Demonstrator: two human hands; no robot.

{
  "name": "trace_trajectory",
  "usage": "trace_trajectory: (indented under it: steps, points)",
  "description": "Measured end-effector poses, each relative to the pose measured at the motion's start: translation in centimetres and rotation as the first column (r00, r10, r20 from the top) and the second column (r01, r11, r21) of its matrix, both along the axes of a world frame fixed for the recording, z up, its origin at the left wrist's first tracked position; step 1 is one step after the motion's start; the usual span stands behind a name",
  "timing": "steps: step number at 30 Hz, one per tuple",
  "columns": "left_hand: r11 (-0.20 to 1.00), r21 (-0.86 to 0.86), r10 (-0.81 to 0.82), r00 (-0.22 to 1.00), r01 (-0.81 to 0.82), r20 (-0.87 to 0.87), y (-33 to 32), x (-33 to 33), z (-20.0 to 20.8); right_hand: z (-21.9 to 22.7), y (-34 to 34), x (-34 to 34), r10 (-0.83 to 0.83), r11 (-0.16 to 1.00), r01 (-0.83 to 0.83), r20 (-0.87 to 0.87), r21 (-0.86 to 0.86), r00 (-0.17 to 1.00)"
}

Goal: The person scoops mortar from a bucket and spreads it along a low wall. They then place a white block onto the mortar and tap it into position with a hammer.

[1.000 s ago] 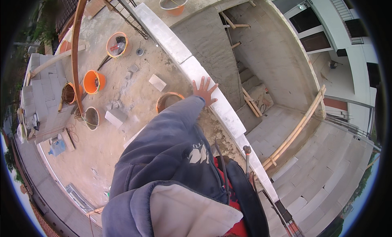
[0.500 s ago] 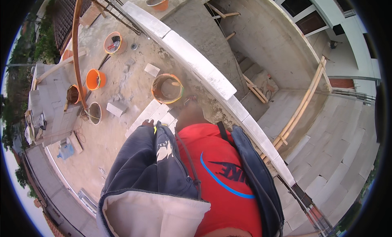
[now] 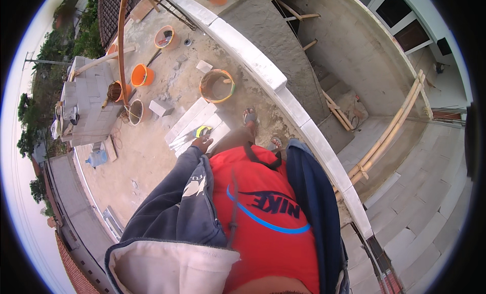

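Observation:
Below me at centre left, my left hand [image 3: 203, 143] reaches out of a dark jacket sleeve. Its fingers appear closed on the near end of a small yellow-green and grey tool [image 3: 203, 131], whose exact kind I cannot make out. Hand and tool are over several pale, long blocks [image 3: 188, 121] lying side by side on the floor. Just beyond these blocks stands an orange-rimmed bucket [image 3: 216, 86] with grey mix and a handle sticking up inside. My right hand does not show; the dark jacket hangs on that side.
A low white block wall [image 3: 268, 76] curves past my right, with a deep stairwell and bamboo poles [image 3: 390, 132] beyond. Orange buckets [image 3: 142, 75], a loose block [image 3: 161, 108] and rubble lie ahead left. A block stack [image 3: 91, 104] and blue water jug [image 3: 96, 158] are farther left.
My view has shifted, so the floor things appear farther right and higher. My left hand and the yellow-green tool now show more fully beyond the jacket; my sandalled feet have come into sight.

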State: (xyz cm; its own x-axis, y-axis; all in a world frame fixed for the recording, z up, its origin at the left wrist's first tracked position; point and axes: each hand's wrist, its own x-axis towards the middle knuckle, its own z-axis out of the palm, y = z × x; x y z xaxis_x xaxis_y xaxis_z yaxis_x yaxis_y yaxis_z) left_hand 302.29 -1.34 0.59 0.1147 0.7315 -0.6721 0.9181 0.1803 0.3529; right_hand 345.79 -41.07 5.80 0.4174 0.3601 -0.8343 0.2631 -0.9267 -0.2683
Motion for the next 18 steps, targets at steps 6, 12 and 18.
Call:
trace_trajectory:
  steps: [6, 12, 18]
  points:
    - [0.999, -0.017, 0.047, 0.989, -0.049, -0.137, -4.6, -7.2, 1.0, -0.9, -3.6, -0.2, -0.032, 0.999, 0.033, -0.036, 0.015, 0.999]
    - [0.983, -0.172, -0.085, 0.991, 0.066, -0.108, -7.6, -11.0, 0.2, -1.5, -5.3, -1.4, -0.069, 0.997, 0.071, -0.086, 0.022, 0.994]
    - [0.994, -0.107, -0.04, 0.997, 0.032, -0.072, -8.3, -5.0, 2.4, -1.5, -7.9, -1.8, -0.113, 0.994, 0.112, -0.092, -0.009, 0.989]
